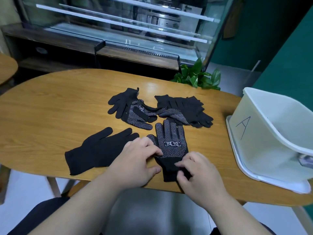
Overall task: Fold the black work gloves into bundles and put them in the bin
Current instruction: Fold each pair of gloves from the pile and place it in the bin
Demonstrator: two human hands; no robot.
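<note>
A black dotted glove lies palm up near the table's front edge, fingers pointing away from me. My left hand rests flat beside it, its fingertips touching the glove's left side. My right hand pinches the glove's cuff at the near end. A plain black glove lies flat to the left. Several more black gloves sit in a loose pile at the table's middle, with another heap of black gloves to its right. The white bin, marked "A", stands at the right.
The wooden table has a rounded edge close to my body. The bin sits on a white lid or tray near the right end. A green plant stands behind the table, in front of a glass display case.
</note>
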